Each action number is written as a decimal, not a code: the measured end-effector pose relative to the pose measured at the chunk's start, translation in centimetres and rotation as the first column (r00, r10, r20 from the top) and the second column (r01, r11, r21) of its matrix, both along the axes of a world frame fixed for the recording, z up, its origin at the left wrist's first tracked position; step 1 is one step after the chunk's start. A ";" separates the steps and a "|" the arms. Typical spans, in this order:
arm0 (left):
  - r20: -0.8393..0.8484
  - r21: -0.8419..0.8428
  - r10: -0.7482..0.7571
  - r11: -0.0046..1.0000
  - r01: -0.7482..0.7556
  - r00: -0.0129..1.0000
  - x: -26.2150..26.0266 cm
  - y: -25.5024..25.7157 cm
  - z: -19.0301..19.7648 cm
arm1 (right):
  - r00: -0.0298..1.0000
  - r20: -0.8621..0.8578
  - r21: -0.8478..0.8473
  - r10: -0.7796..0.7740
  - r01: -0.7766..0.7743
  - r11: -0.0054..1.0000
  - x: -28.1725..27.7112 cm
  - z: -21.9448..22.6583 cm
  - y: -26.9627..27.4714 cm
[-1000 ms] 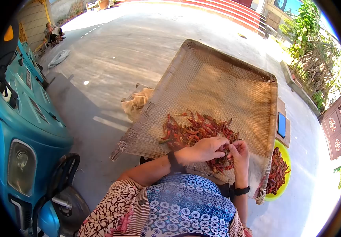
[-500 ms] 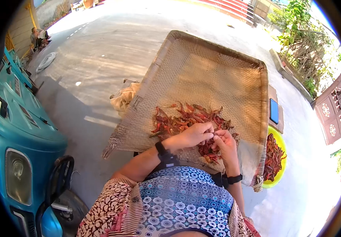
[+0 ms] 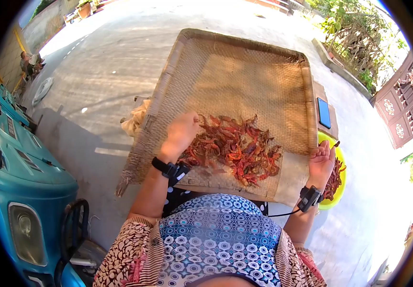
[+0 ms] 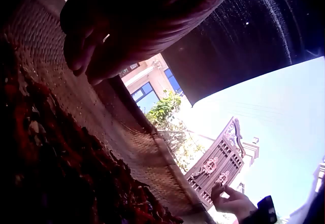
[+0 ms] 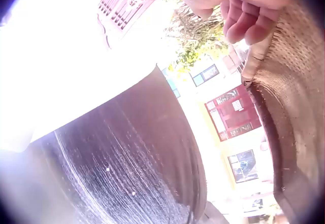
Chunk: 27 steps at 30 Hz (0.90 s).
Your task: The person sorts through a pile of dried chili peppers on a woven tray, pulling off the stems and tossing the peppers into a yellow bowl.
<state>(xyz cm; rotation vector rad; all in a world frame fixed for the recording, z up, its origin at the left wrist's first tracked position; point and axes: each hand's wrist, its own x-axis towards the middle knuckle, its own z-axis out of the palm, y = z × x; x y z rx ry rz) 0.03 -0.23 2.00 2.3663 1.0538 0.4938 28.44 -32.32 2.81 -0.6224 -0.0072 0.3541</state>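
Note:
Dried red chilies point(image 3: 237, 148) lie in a heap on the woven tray point(image 3: 264, 86); the left wrist view shows the heap point(image 4: 76, 158) dimly. My left hand point(image 3: 182, 131) hovers over the tray beside the heap's left end. Its fingers bend, the tips close to the thumb in the left wrist view point(image 4: 137, 26); a small thing between them cannot be made out. Past the tray's right edge, my right hand point(image 3: 322, 162) is above the yellow basin point(image 3: 325, 204), palm up with loosely bent fingers. Nothing shows held in the right wrist view point(image 5: 244, 6). More chilies point(image 3: 332, 186) fill the basin.
A blue-screened phone point(image 3: 324, 113) lies on a board right of the tray. Tan cloth point(image 3: 135, 119) shows behind its left edge. A teal vehicle point(image 3: 39, 186) stands at left, and a seated person point(image 3: 31, 64) is farther back.
My hands, earlier together over the chilies, have parted: the left moved left across the tray, the right moved right to the basin. The head view has shifted, showing more of the heap.

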 end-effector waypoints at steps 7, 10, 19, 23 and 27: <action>-0.358 -0.071 -0.114 0.993 0.095 0.927 -3.4 3.0 -0.6 | 0.964 0.009 -0.307 0.265 -0.250 0.918 -4.2 -2.4 1.4; -0.368 -0.081 -0.197 0.980 0.180 0.909 -3.6 3.3 -1.4 | 0.942 -0.025 -0.334 0.334 -0.323 0.886 -5.4 -3.3 2.5; 0.033 -0.367 -0.271 0.892 0.263 0.962 -1.0 -0.1 0.4 | 0.889 -0.001 -0.449 0.457 -0.409 0.795 -8.4 -3.7 4.6; -0.040 0.039 -0.307 0.950 0.309 0.951 0.9 0.9 -2.7 | 0.886 0.004 -0.439 0.463 -0.414 0.797 -8.7 -4.0 4.8; -0.175 0.194 -0.270 0.934 0.302 0.947 1.9 0.8 -3.6 | 0.872 0.052 -0.475 0.486 -0.407 0.780 -9.2 -3.2 4.9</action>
